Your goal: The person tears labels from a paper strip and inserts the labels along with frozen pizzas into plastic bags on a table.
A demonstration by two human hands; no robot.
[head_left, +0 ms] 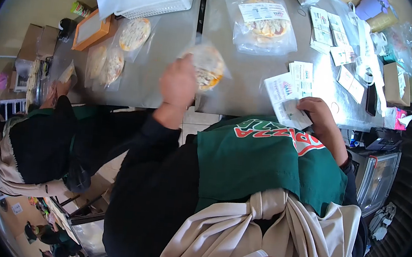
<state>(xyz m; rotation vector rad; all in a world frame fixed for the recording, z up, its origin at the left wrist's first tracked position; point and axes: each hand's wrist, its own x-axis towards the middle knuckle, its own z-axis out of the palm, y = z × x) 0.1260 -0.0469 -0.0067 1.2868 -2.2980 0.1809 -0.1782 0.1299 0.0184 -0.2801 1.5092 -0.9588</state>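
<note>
My left hand, slightly blurred by motion, is closed at the near-left edge of a small pizza in a clear plastic bag. The fingers' exact hold is partly hidden behind the back of the hand. In my right hand are printed paper labels, pinched at their lower right corner near the table's front edge. Farther back on the table lie bagged pizzas, seemingly stacked, with a printed label on top.
More bagged pizzas lie to the left, beside an orange box and a white basket. Several label stacks, plastic straps and a phone lie right. A co-worker's hands work at far left.
</note>
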